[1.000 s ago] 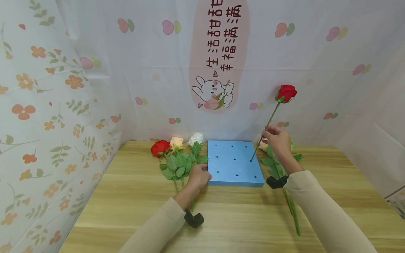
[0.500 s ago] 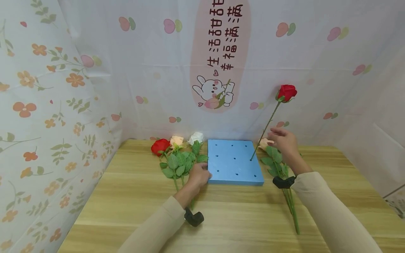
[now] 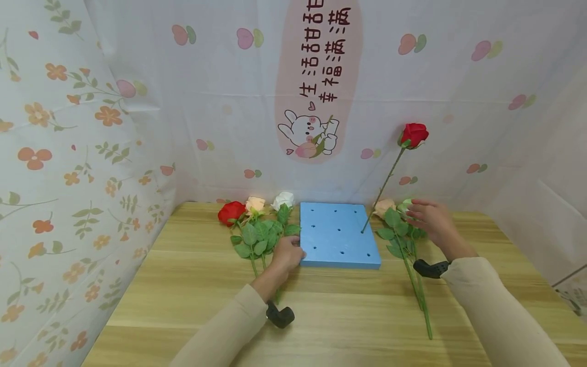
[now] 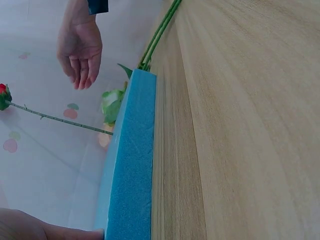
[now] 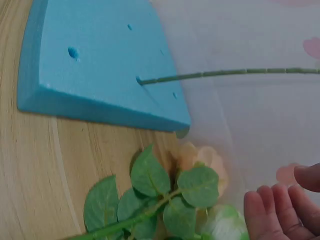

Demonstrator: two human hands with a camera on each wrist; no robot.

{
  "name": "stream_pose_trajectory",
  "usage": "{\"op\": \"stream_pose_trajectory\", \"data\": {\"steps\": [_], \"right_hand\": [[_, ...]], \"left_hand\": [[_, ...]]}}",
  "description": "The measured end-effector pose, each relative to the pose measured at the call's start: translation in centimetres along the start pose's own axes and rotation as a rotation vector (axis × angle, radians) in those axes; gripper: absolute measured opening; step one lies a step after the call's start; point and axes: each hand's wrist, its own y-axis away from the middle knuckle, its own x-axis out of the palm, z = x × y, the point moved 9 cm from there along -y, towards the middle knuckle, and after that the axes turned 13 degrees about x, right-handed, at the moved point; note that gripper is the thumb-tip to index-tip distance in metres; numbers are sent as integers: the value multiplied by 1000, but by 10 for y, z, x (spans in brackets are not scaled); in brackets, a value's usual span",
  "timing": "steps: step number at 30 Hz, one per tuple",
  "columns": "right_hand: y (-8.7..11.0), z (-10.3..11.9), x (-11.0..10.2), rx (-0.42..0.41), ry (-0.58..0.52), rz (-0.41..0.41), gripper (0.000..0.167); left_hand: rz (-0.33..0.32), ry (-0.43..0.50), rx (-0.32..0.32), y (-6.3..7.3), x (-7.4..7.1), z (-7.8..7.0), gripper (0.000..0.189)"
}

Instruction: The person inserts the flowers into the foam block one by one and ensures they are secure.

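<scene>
A blue foam board [image 3: 340,239] with several small holes lies flat on the table. One red rose [image 3: 414,135] stands in a hole near its right edge, stem leaning right. My left hand [image 3: 286,255] grips the board's left edge; in the left wrist view its thumb [image 4: 75,234] lies along the board's corner. My right hand [image 3: 433,223], fingers loosely extended and holding nothing, is above the roses lying to the board's right: a peach rose [image 3: 384,208] and a pale green-white rose [image 3: 404,205]. Whether it touches the green-white one cannot be told from the head view.
Left of the board lie another red rose [image 3: 231,213], a second peach rose [image 3: 255,205] and a white rose [image 3: 283,199], stems toward me. Behind the wooden table [image 3: 339,316] hangs a printed cloth [image 3: 229,127].
My right hand has let go of the red rose's stem and moved right, over the roses there. The red rose stays standing in the board. My left hand has kept its place.
</scene>
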Motion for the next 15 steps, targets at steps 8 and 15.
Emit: {"op": "stream_pose_trajectory", "data": {"steps": [8,15], "right_hand": [[2,-16,-22,96,-120,5,21],[4,-32,-34,195,-75,3,16]], "left_hand": [[-5,2,-7,-1,0,0,50],[-7,-1,-6,-1,0,0,51]]}}
